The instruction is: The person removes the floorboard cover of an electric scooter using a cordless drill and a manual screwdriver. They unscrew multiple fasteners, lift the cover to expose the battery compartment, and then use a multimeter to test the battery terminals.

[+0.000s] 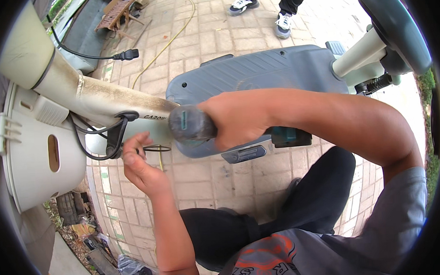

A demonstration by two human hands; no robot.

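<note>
My right hand [237,118] is closed around a cordless power tool [190,124], whose rounded dark end faces the cream frame tube [120,101] of an electric scooter. The tool's battery [291,136] shows below my right forearm. My left hand [143,169] is at the lower side of the frame, by a black fitting and looped black cables [83,151]; its fingers are curled, and whether they pinch something small is unclear. The scooter's blue-grey footboard [247,74] lies beyond my right hand. The tool's working tip is hidden.
A cream plastic housing [50,158] stands at the left. A loose black power plug [126,54] hangs above the frame. The front wheel fender [401,25] is at upper right. A person's shoes [283,25] stand beyond the footboard. A yellow hose [166,45] crosses the paving; scrap parts [101,263] lie lower left.
</note>
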